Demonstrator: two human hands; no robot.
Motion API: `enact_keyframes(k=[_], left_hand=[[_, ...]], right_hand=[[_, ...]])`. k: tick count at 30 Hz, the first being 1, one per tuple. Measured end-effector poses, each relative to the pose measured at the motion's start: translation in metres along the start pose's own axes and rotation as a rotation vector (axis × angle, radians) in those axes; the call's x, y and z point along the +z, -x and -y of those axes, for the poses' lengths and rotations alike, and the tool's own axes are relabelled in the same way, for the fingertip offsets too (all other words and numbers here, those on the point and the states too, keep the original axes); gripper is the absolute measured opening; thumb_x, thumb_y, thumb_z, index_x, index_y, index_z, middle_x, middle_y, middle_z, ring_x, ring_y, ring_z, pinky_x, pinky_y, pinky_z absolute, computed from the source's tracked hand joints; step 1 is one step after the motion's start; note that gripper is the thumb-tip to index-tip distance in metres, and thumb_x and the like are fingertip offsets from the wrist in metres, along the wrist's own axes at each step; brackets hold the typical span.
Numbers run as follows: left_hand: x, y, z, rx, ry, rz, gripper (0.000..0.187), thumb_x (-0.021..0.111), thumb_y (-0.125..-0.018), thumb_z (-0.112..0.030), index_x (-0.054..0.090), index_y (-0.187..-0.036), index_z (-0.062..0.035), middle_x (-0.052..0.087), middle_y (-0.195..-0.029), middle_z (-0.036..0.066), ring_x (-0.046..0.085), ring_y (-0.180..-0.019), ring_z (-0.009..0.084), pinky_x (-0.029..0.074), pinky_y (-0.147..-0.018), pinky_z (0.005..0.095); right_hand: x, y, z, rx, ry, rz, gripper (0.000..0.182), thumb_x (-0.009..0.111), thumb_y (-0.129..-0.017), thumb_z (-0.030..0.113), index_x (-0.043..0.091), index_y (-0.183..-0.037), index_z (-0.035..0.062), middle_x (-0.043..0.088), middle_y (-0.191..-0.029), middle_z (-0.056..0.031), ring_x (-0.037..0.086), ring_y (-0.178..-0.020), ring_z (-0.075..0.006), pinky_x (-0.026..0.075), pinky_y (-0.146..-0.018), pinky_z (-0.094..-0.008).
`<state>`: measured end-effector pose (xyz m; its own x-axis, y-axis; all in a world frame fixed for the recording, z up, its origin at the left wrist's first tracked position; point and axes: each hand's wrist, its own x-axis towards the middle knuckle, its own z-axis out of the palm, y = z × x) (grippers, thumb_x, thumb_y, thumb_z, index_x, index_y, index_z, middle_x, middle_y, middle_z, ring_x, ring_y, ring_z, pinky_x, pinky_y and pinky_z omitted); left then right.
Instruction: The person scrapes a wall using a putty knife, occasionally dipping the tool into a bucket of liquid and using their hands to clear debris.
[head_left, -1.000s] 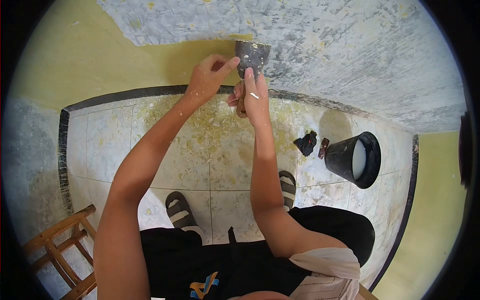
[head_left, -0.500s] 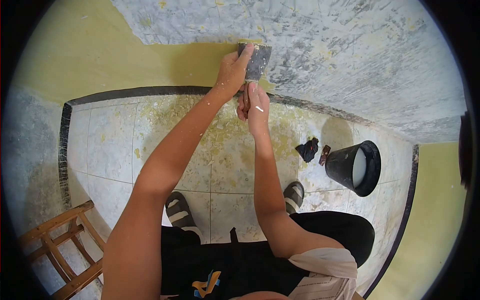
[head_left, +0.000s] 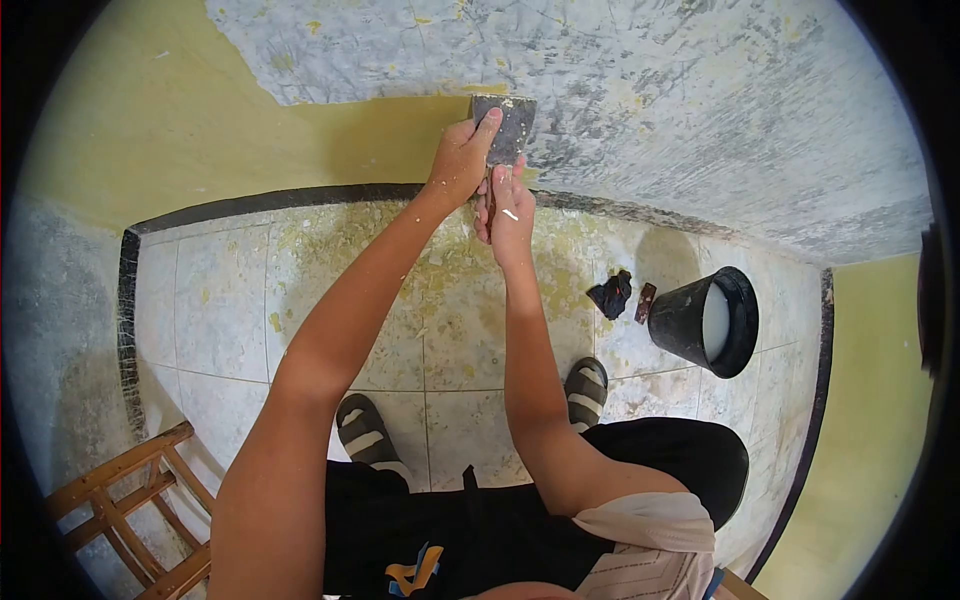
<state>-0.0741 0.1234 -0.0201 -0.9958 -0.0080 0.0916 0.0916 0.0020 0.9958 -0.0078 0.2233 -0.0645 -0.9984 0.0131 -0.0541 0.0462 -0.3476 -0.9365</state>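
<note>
A wide scraper [head_left: 512, 135] with a dark, paint-flecked blade lies against the wall, its front edge at the border of yellow paint and bare grey-white plaster. My right hand [head_left: 512, 220] is wrapped around its handle, which is mostly hidden by the fingers. Closed on the blade's left side, my left hand [head_left: 462, 160] has its thumb on the near face; its other fingers are largely out of sight behind. White and yellow specks dot both hands and forearms.
Yellow paint flakes [head_left: 430, 270] litter the tiled floor below. To the right stand a black bucket [head_left: 685, 325] of whitish liquid, a crumpled black bag or cloth [head_left: 612, 295] and a small brown block [head_left: 646, 303]. A wooden stool or ladder [head_left: 120, 500] is at lower left.
The view has shifted slightly, so the wall sits a little lower in it. Both hands keep their hold on the scraper, which stays near the same paint border.
</note>
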Motion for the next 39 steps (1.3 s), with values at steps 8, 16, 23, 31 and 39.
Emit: enact_keyframes(k=[8, 16, 23, 31, 39], left_hand=[[0.001, 0.004, 0.004, -0.065, 0.072, -0.03, 0.064, 0.051, -0.105, -0.057, 0.073, -0.097, 0.002, 0.072, -0.081, 0.007, 0.065, -0.07, 0.0117, 0.052, -0.066, 0.0303], [0.005, -0.002, 0.017, -0.098, 0.085, -0.081, 0.061, 0.055, -0.104, -0.055, 0.073, -0.095, 0.0018, 0.071, -0.079, 0.008, 0.066, -0.064, 0.0134, 0.055, -0.059, 0.03], [0.008, -0.005, 0.027, -0.083, 0.069, -0.107, 0.056, 0.055, -0.105, -0.05, 0.072, -0.094, 0.0017, 0.069, -0.079, 0.006, 0.065, -0.062, 0.0136, 0.056, -0.054, 0.0295], [0.01, 0.005, 0.022, -0.101, 0.192, -0.106, 0.057, 0.058, -0.104, -0.051, 0.07, -0.089, 0.0028, 0.068, -0.076, 0.008, 0.065, -0.058, 0.0147, 0.057, -0.053, 0.0295], [0.012, -0.003, 0.039, -0.102, 0.083, -0.177, 0.059, 0.057, -0.104, -0.053, 0.071, -0.085, 0.0017, 0.068, -0.072, 0.007, 0.066, -0.056, 0.0146, 0.052, -0.048, 0.0285]], right_hand=[[0.008, 0.009, 0.003, 0.001, 0.014, -0.031, 0.051, 0.053, -0.106, 0.054, 0.055, -0.083, 0.0082, 0.045, -0.053, 0.0006, 0.038, -0.035, -0.0088, 0.027, -0.033, -0.0243], [0.01, 0.012, 0.009, 0.006, 0.034, -0.027, 0.05, 0.053, -0.106, 0.053, 0.055, -0.081, 0.0095, 0.046, -0.055, 0.0005, 0.038, -0.036, -0.0088, 0.027, -0.033, -0.0248], [0.012, 0.012, 0.007, 0.05, -0.052, -0.034, 0.049, 0.051, -0.108, 0.048, 0.053, -0.078, 0.0098, 0.043, -0.053, 0.001, 0.036, -0.036, -0.0086, 0.026, -0.033, -0.0251], [0.008, 0.01, -0.005, 0.061, -0.031, -0.033, 0.047, 0.05, -0.108, 0.049, 0.055, -0.084, 0.0095, 0.043, -0.055, 0.0003, 0.034, -0.037, -0.0085, 0.026, -0.033, -0.0255], [0.008, 0.01, -0.003, 0.034, -0.045, -0.039, 0.046, 0.053, -0.108, 0.046, 0.054, -0.079, 0.0095, 0.044, -0.054, 0.0002, 0.034, -0.037, -0.0083, 0.026, -0.032, -0.025]])
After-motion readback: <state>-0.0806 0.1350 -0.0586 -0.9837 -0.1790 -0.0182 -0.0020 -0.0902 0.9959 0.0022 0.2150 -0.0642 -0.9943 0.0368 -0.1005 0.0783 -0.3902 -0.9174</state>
